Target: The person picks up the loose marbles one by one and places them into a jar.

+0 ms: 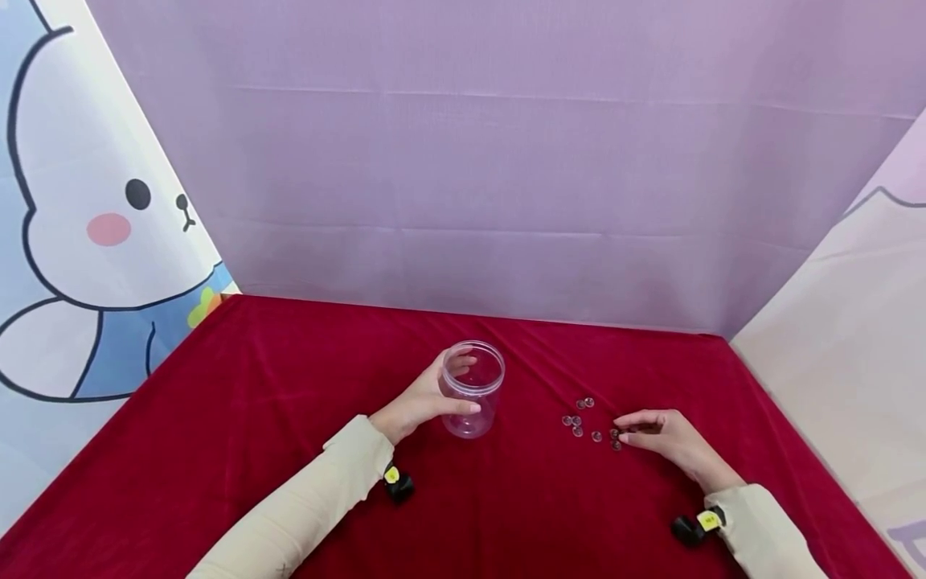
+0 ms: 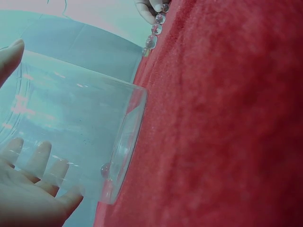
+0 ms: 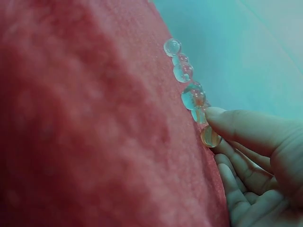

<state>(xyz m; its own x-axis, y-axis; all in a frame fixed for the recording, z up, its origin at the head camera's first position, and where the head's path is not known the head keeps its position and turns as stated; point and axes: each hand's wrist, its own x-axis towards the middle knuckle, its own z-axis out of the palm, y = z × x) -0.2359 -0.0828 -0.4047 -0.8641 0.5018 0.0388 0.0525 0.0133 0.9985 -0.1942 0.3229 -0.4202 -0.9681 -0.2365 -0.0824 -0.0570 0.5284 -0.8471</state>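
My left hand [image 1: 427, 402] grips a clear plastic jar [image 1: 486, 406], thumb on the near side and fingers round the far side. The jar is open-topped and upright on the red cloth. Through its wall, a small glass marble [image 2: 105, 170] shows near the base in the left wrist view. On the right, my right hand [image 1: 669, 441] is down at the cloth, where its thumb and index finger pinch an amber-streaked glass marble [image 3: 210, 136]. Several other clear marbles [image 1: 577, 431] lie loosely scattered between the jar and this hand.
Red velvety cloth [image 1: 535, 515] covers the table. A plain lilac curtain [image 1: 463, 161] hangs behind its back edge. Printed panels stand at both sides, the left one [image 1: 79, 241] with a white cartoon animal.
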